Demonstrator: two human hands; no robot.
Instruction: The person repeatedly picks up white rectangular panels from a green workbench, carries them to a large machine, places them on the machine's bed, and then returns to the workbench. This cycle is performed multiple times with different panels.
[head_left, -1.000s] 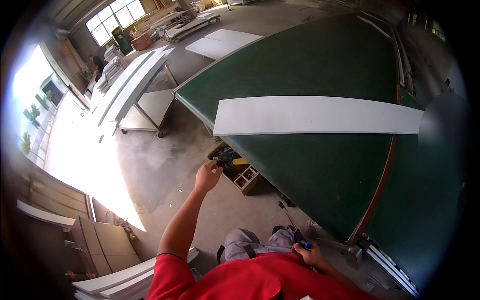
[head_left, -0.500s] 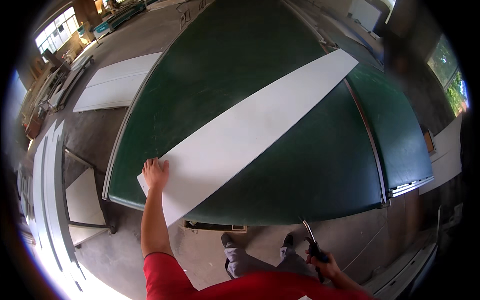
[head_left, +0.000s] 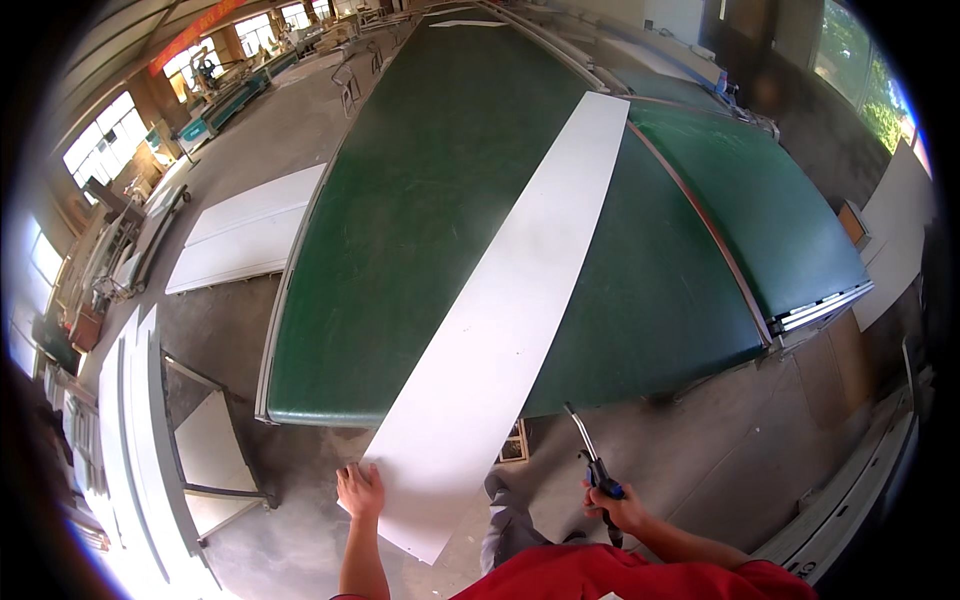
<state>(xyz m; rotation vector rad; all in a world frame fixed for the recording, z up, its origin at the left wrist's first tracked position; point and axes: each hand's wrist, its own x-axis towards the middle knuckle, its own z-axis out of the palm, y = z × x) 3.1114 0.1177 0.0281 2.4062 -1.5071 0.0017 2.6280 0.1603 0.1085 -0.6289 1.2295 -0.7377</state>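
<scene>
swung toward one o'clock, the long white panel [head_left: 500, 310] overhangs the green-topped table [head_left: 350, 330] at seven o'clock, probably stiff, slick and fairly light, best held by its long edges, the left hand [head_left: 360, 490] gripping one, the right hand [head_left: 614, 507] an air blow gun [head_left: 597, 470].

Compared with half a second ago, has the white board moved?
Yes, toward the person. Against the green table, the white board has shifted: its near end, beside the left hand, now reaches farther beyond the table's front edge.
</scene>
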